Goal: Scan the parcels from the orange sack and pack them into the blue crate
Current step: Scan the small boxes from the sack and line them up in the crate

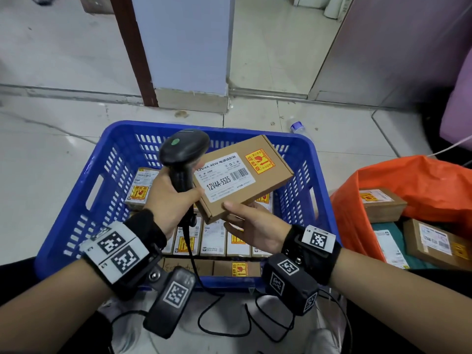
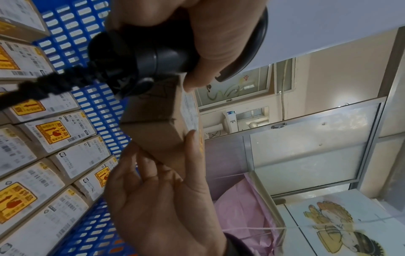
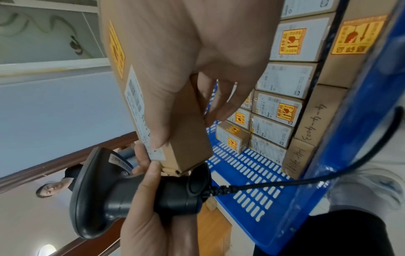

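Left hand (image 1: 169,200) grips the scanner (image 1: 182,159); right hand (image 1: 255,227) pinches a parcel's (image 1: 242,175) near edge above the blue crate's (image 1: 76,200) open far-left corner.

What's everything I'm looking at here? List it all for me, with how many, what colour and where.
held parcel: one, brown cardboard with a white label and a yellow-red sticker, above the crate
barcode scanner: one, black, corded, beside the held parcel
blue crate: one, on the floor in front of the person
packed parcels: more than ten, brown with white labels, in rows inside the crate
orange sack: one, right of the crate, open
sack parcels: at least three showing, brown, inside the sack
plastic bottle: one, clear with a blue cap, behind the crate
left hand: grips the scanner handle
right hand: holds the parcel from below
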